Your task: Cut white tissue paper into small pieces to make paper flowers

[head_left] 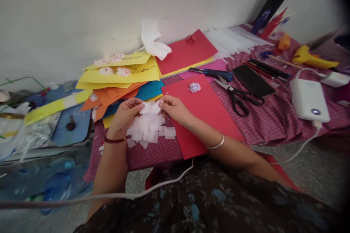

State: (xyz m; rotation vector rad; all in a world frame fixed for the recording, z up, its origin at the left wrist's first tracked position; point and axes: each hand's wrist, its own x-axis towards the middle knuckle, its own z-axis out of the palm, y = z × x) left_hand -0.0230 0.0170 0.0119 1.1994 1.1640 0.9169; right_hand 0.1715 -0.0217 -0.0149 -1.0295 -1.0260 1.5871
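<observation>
Between both hands is a small piece of white tissue paper (151,107), pinched at its two ends. My left hand (128,112) has thumb and fingers closed on its left end. My right hand (172,108) grips the right end the same way. Just below lies a loose heap of cut white tissue pieces (144,131) on the checked cloth, with some squares spread at its right. Beside my right forearm, a red paper sheet (199,116) carries a small white-and-purple crumpled paper flower (194,87).
Black-handled scissors (237,98), a blue cutter (216,73) and a dark phone (253,80) lie to the right. Farther right are a white power bank (308,100) with a cable and a yellow glue gun (308,58). Yellow papers (117,76) are stacked at the back left.
</observation>
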